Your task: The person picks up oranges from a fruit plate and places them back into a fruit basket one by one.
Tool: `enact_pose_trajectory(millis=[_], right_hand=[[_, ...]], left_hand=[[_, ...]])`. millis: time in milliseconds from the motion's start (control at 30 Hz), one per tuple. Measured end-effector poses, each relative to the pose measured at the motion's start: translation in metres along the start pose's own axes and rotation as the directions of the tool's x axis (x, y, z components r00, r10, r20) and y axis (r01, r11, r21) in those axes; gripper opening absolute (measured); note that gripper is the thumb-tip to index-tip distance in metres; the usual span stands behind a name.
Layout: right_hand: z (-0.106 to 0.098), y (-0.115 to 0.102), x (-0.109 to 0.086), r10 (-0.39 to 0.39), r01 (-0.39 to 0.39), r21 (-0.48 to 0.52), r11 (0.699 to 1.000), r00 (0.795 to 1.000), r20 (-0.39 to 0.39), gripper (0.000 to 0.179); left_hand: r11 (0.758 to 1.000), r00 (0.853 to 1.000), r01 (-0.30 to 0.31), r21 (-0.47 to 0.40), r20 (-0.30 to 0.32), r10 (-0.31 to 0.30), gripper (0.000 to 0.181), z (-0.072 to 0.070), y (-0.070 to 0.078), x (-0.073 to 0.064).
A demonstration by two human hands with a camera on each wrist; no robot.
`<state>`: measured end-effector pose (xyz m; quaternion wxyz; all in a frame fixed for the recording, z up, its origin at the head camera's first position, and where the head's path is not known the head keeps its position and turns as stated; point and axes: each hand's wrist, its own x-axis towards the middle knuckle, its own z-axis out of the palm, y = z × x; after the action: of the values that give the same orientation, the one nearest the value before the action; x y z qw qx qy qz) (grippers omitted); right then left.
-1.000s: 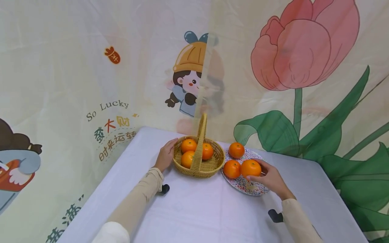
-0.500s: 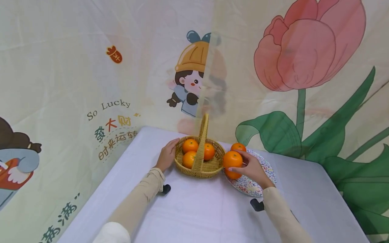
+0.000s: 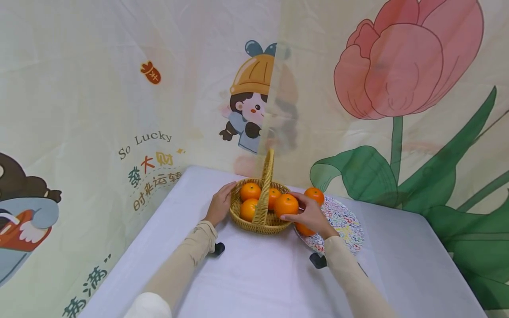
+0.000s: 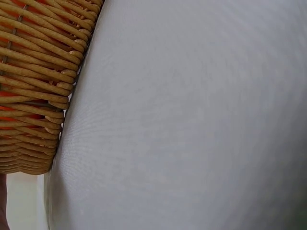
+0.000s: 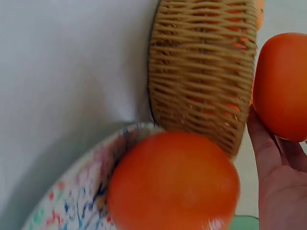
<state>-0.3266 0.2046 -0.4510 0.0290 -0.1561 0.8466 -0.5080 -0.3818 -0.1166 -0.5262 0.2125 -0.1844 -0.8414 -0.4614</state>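
In the head view my right hand (image 3: 312,217) holds an orange (image 3: 286,206) over the right part of a wicker basket (image 3: 260,227) with a tall arched handle. The right wrist view shows this orange (image 5: 284,86) at the fingers, level with the basket's rim. My left hand (image 3: 218,205) rests against the basket's left side, its fingers along the rim. Inside the basket lie three oranges (image 3: 250,191), one partly hidden behind the held one. Only the basket's woven wall (image 4: 33,86) and a sliver of the hand show in the left wrist view.
A speckled plate (image 3: 343,221) stands right of the basket. On it are one orange (image 3: 314,195) at the back and another (image 5: 172,184), partly covered by my right hand in the head view. The white table (image 3: 254,274) meets printed cloth walls behind.
My right hand has lifted the orange off the plate and carried it left, over the basket. The left hand stays at the basket's side.
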Motion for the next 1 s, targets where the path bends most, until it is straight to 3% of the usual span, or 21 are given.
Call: enact_pose_trajectory(millis=[233, 533, 733, 1000], right_hand=[[0.016, 0.001, 0.004, 0.015, -0.015, -0.045, 0.999, 1.000, -0.003, 0.087], [0.021, 0.000, 0.007, 0.002, -0.002, -0.086, 0.996, 1.000, -0.009, 0.086], [0.026, 0.001, 0.008, -0.017, 0.014, -0.160, 0.987, 1.000, -0.016, 0.085], [0.031, 0.001, 0.010, -0.055, 0.053, -0.160, 0.986, 0.998, -0.007, 0.079]], left_hand=[[1.000, 1.000, -0.011, -0.006, 0.001, 0.011, 0.040, -0.002, 0.004, -0.001], [0.999, 0.998, -0.055, 0.004, -0.031, 0.055, 0.039, -0.001, 0.000, 0.000], [0.999, 0.999, -0.043, 0.000, -0.033, 0.043, 0.039, -0.001, 0.000, -0.002], [0.999, 0.999, -0.044, -0.006, -0.029, 0.044, 0.039, -0.001, 0.001, -0.001]])
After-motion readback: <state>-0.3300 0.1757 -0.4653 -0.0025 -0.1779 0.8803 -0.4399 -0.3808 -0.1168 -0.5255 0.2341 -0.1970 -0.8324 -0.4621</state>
